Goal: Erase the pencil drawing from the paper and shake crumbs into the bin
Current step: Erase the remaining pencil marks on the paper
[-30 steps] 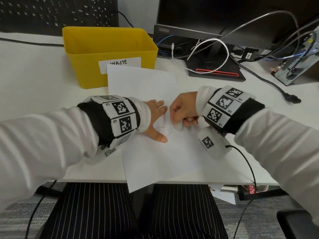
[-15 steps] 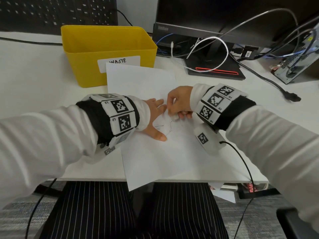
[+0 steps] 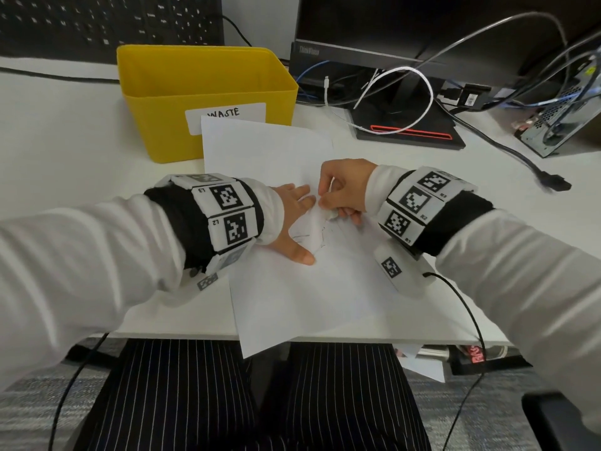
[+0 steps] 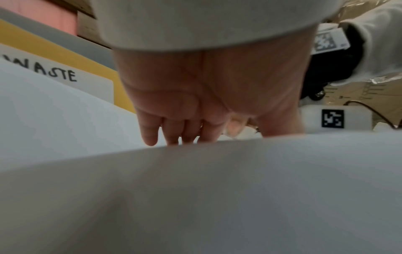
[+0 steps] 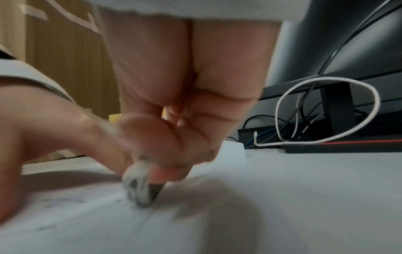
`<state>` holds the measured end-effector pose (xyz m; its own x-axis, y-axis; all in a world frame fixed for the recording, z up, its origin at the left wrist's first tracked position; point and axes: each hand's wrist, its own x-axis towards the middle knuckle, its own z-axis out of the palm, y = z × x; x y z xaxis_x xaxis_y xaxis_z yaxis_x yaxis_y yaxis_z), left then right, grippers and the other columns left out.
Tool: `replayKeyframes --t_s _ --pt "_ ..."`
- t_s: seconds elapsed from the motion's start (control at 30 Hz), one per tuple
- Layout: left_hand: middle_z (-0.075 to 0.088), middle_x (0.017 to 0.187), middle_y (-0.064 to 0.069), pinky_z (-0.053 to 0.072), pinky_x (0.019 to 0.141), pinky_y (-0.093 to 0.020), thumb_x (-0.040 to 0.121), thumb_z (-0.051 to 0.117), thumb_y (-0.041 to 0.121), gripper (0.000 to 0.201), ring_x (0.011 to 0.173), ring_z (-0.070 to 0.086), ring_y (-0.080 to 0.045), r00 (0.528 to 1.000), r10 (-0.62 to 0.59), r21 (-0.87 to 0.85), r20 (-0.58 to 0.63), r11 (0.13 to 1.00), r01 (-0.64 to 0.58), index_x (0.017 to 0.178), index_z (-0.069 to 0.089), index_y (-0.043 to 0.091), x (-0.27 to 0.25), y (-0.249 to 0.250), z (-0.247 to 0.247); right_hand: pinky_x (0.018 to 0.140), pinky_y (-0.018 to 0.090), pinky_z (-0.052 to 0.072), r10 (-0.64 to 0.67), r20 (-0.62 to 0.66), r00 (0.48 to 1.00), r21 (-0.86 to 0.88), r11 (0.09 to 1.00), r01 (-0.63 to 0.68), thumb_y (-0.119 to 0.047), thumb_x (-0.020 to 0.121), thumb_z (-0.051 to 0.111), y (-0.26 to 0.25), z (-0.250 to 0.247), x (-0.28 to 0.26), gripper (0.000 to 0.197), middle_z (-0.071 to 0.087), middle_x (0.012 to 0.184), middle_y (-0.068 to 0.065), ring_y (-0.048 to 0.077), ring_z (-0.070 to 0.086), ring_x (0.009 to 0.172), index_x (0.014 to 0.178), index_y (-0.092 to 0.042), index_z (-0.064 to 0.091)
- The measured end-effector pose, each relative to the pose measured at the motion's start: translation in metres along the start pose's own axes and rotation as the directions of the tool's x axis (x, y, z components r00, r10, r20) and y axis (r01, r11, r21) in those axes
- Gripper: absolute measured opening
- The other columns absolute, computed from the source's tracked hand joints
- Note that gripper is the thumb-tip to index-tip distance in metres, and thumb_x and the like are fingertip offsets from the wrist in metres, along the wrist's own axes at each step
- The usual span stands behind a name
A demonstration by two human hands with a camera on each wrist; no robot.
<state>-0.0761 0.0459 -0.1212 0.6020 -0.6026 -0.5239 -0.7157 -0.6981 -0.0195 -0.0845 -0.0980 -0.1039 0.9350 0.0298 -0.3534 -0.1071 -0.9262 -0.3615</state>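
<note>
White worktop (image 3: 65,131): my left hand (image 3: 292,206) lies flat on the creased paper (image 3: 292,288); right hand (image 3: 344,190) fingers pinch a grey-smudged eraser (image 5: 139,185) against it.

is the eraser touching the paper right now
Touching. The right wrist view shows the eraser, pinched in the right hand, with its smudged tip pressed onto the paper, no gap.

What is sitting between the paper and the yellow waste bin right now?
Nothing visible. The paper's far edge lies right up against the bin's front wall, overlapping its label. The left hand presses the paper flat; the right hand grips the eraser.
</note>
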Motion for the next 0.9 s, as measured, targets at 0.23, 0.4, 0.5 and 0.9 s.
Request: replayKeyframes --t_s 0.23,0.4,0.5,0.9 --pt "-0.014 0.159 -0.002 0.006 0.121 -0.038 0.08 0.048 0.068 0.106 0.148 -0.008 -0.021 1.0 -0.003 0.012 0.009 1.0 0.003 0.15 -0.012 0.015 -0.001 0.001 -0.001 0.044 0.026 0.05 0.031 0.147 0.989 -0.042 0.999 -0.025 -0.011 0.085 0.058 -0.001 -0.003 -0.005 0.015 0.058 0.057 0.004 0.014 0.052 0.037 0.075 -0.019 0.05" --pt "-0.015 0.159 -0.001 0.005 0.12 -0.038 0.079 0.048 0.069 0.107 0.148 -0.008 -0.02 1.0 -0.006 0.005 0.014 1.0 0.006 0.15 -0.012 0.016 -0.001 0.001 -0.001 0.053 0.036 0.054 0.043 0.0 0.999 0.039 0.998 -0.043 -0.01 0.085 0.056 -0.002 -0.002 -0.001 0.013 0.06 0.061 0.005 0.02 0.053 0.042 0.08 -0.019 0.049" --pt "-0.015 0.158 -0.001 0.006 0.121 -0.038 0.079 0.048 0.069 0.107 0.148 -0.009 -0.02 1.0 -0.008 0.015 0.018 1.0 0.008 0.15 -0.012 0.016 0.0 0.001 -0.002 0.051 0.034 0.053 0.046 0.154 0.987 0.011 0.999 -0.049 -0.006 0.079 0.058 0.003 0.0 -0.014 0.012 0.063 0.065 0.01 0.024 0.053 0.047 0.084 -0.015 0.052" --pt "-0.016 0.158 0.0 0.004 0.12 -0.037 0.079 0.047 0.069 0.106 0.148 -0.009 -0.019 0.999 -0.014 0.021 0.034 1.0 0.014 0.15 -0.013 0.016 -0.003 0.002 -0.004 0.059 0.035 0.055 0.039 0.038 0.999 -0.033 0.999 -0.038 -0.011 0.083 0.056 0.005 -0.001 -0.012 0.016 0.061 0.06 0.002 0.02 0.053 0.043 0.074 -0.022 0.048"
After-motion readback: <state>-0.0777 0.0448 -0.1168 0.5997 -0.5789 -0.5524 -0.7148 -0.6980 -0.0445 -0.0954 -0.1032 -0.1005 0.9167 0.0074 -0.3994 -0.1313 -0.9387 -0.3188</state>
